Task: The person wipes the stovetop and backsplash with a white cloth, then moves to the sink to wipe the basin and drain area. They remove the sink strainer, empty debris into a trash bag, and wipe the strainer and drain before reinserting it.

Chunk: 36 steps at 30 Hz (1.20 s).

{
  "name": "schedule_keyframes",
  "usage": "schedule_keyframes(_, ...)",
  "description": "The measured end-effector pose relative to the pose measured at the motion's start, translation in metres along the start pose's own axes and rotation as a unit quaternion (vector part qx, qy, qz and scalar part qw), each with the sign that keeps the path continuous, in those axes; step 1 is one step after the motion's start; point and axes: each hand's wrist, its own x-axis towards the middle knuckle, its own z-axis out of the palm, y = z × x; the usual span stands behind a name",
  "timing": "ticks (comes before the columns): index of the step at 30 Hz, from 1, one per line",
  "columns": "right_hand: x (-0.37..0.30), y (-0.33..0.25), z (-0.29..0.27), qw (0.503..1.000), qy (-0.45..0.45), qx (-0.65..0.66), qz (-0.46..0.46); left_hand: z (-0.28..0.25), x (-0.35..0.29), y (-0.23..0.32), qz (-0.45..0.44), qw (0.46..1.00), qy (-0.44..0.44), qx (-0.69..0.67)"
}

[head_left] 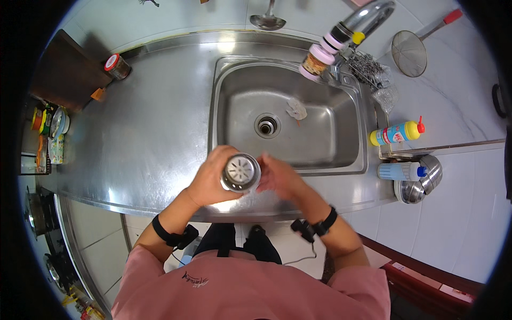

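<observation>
A steel thermos cup (241,172) with a slotted strainer across its round mouth is held over the counter's front edge, near the sink's front left corner. My left hand (210,176) wraps round its side, shut on it, with the mouth facing up toward me. Close against the cup's right side is my right hand (278,177), smeared by motion. Its fingertips are partly hidden, and whether they touch the cup cannot be made out. The steel sink (245,101) lies just beyond both hands, with a round drain (267,126) in its floor.
A crumpled whitish scrap (296,109) lies in the sink. Above its back right corner hangs the faucet (368,18) with a pink filter (316,61). A yellow bottle (397,133) and a blue-white bottle (401,171) lie at right. A red-lidded jar (117,66) stands at the back left.
</observation>
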Motion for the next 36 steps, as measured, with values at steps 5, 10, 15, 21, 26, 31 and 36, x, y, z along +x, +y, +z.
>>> schedule_keyframes(5, 0.076, -0.072, -0.109, 0.832, 0.241, -0.498, -0.045, -0.042, -0.006, -0.042, -0.102, 0.992, 0.039, 0.057)
schedule_keyframes(10, 0.12, -0.106, -0.193, 0.625, 0.284, -0.727, -0.014, -0.046, -0.013, -0.081, -0.207, 0.977, 0.054, 0.016)
schedule_keyframes(15, 0.162, -0.099, -0.231, 0.606, 0.265, -0.75, -0.008, -0.03, -0.014, -0.109, -0.234, 0.97, 0.07, 0.007)
schedule_keyframes(21, 0.217, -0.074, -0.313, 0.646, 0.186, -0.74, -0.004, -0.02, -0.019, -0.124, -0.232, 0.965, 0.1, 0.066)
schedule_keyframes(26, 0.207, -0.094, -0.353, 0.827, 0.297, -0.413, -0.239, -0.018, -0.02, -0.125, -0.258, 0.957, 0.125, 0.044)
schedule_keyframes(31, 0.177, -0.117, -0.299, 0.913, 0.224, -0.32, -0.119, -0.017, -0.019, -0.125, -0.262, 0.954, 0.127, 0.076)
schedule_keyframes(36, 0.226, -0.05, -0.243, 0.785, 0.17, -0.579, -0.14, -0.015, -0.017, -0.123, -0.263, 0.95, 0.136, 0.103)
